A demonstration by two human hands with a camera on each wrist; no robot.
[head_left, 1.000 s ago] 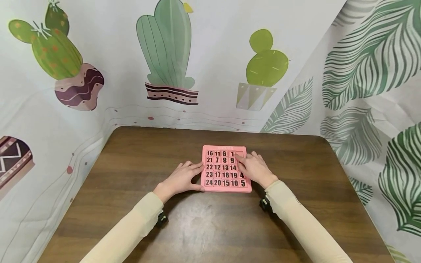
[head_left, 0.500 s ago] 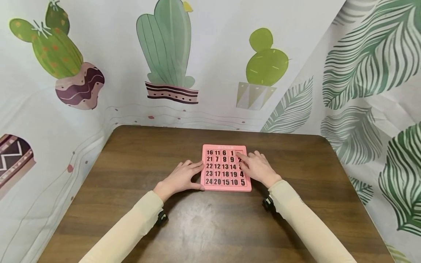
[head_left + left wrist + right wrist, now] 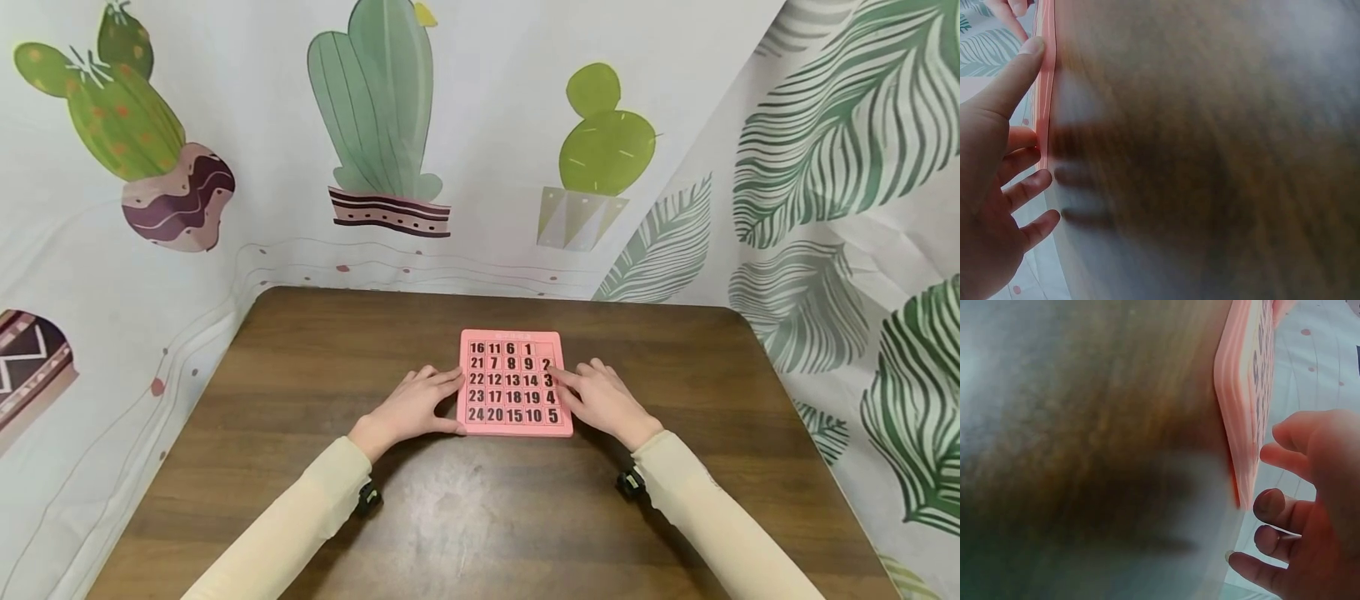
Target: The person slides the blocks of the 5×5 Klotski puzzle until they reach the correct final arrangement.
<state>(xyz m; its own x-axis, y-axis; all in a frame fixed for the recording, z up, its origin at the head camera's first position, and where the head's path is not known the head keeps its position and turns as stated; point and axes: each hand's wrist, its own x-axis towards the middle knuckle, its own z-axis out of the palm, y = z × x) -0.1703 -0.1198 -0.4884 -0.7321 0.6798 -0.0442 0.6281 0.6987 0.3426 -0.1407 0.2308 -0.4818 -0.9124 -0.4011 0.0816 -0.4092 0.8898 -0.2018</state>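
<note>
A pink sliding number puzzle [image 3: 513, 431] lies flat on the table, its black-numbered tiles facing up. The slot at its top right corner has no tile. My left hand [image 3: 408, 407] touches the left side of the frame, with the fingers at mid-edge and the thumb by the near left corner. The left wrist view shows that thumb [image 3: 1007, 78] extended against the pink edge. On the right side, my right hand [image 3: 603, 402] reaches over the frame with an extended index finger at the number 2 tile [image 3: 546, 364]. Whether that fingertip presses the tile, I cannot tell.
The brown wooden table [image 3: 450, 517] extends around the puzzle. Behind it hangs a white cloth [image 3: 495, 125] printed with cacti and leaves. Dark wrist cameras [image 3: 367, 497] sit under both sleeves.
My right hand has drawn back to the right and toward me, from beside the number 1 tile, uncovering the vacant top right slot and the number 2 and 3 tiles. My left hand stays put.
</note>
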